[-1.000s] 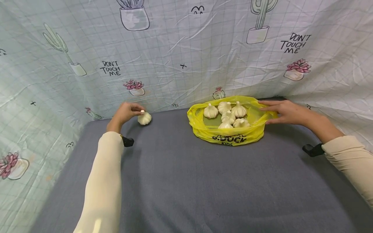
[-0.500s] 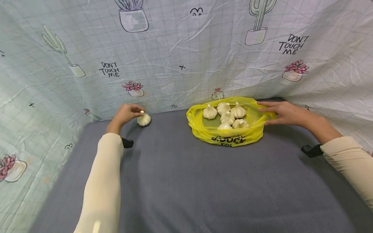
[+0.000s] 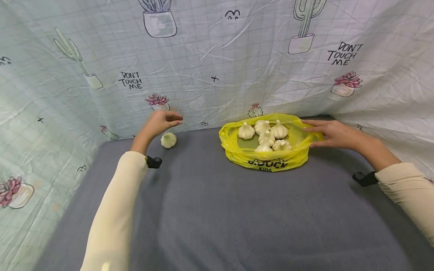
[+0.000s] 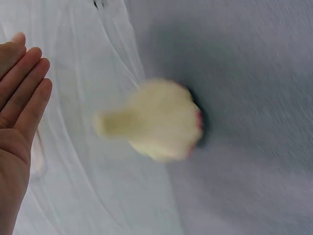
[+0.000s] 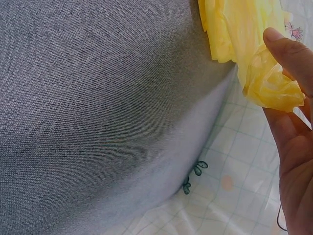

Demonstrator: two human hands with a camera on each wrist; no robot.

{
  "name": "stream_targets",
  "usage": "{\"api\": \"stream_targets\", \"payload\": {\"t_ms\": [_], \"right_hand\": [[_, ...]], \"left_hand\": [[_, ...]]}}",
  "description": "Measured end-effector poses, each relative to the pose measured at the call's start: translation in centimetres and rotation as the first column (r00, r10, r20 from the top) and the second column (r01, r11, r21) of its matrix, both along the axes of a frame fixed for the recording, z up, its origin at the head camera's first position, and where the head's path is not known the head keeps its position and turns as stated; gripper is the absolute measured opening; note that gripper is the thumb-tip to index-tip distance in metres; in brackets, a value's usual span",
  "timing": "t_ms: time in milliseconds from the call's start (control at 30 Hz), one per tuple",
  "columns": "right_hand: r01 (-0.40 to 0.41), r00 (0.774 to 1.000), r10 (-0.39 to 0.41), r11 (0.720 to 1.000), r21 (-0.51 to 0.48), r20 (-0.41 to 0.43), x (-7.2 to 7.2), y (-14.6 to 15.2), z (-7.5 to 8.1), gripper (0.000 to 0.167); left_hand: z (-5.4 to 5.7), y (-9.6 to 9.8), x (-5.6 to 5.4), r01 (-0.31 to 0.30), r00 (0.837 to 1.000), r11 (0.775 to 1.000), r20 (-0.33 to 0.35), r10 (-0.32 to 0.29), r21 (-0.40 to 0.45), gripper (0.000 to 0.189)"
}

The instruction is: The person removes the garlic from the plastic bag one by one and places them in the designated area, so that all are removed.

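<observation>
A single white garlic bulb (image 3: 168,140) sits on the dark grey cloth at the left. Just above and behind it is my left hand (image 3: 159,123), holding nothing; in the left wrist view its straight fingers (image 4: 30,78) are apart from the bulb, whose stem points toward the hand. A yellow plastic bag (image 3: 271,162) with black lettering stands with its mouth wide, several garlic bulbs (image 3: 266,138) inside. At its right end, my right hand (image 3: 339,134) pinches the rim; the right wrist view shows thumb and fingers around the bunched plastic (image 5: 274,85).
A grey cloth (image 3: 217,210) covers the table. Behind and at the sides hangs a pale curtain (image 3: 217,56) printed with cacti and lettering, close behind the bag and the single bulb. Black wrist straps are on both wrists.
My left hand has let go of the garlic bulb's stem and risen up and slightly right. The bulb stays on the cloth. The right hand and the bag keep their place.
</observation>
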State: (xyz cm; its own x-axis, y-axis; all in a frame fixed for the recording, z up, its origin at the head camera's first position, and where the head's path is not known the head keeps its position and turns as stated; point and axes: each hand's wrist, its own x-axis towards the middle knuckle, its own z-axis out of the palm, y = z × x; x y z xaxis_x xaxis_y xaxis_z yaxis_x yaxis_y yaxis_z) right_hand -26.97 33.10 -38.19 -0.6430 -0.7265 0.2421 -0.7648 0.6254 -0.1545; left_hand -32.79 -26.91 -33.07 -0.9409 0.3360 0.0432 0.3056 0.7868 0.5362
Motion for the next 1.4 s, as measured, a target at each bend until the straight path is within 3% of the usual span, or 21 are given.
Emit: {"api": "stream_targets", "payload": {"t_ms": [333,633,1100,1400], "right_hand": [[-0.011,1.000,0.010,1.000,-0.004,-0.013,-0.1,-0.2,-0.4,0.061],[-0.049,0.997,0.047,0.998,-0.029,-0.057,0.1,-0.2,-0.9,0.062],[-0.048,0.993,0.040,0.996,-0.072,-0.107,0.4,-0.4,-0.8,0.064],[-0.051,0.993,0.042,0.996,-0.077,-0.110,0.5,-1.0,-0.5,0.063]], "left_hand": [[1.1,5.5,1.8,0.198,0.980,0.975,-0.032,-0.196,0.101,0.033],[1.0,9.4,2.9,0.356,0.931,0.928,-0.127,-0.342,0.113,0.034],[-0.4,13.7,4.6,0.494,0.869,0.846,-0.165,-0.467,0.203,0.035],[-0.6,15.5,5.4,0.505,0.863,0.835,-0.151,-0.482,0.219,0.033]]}}
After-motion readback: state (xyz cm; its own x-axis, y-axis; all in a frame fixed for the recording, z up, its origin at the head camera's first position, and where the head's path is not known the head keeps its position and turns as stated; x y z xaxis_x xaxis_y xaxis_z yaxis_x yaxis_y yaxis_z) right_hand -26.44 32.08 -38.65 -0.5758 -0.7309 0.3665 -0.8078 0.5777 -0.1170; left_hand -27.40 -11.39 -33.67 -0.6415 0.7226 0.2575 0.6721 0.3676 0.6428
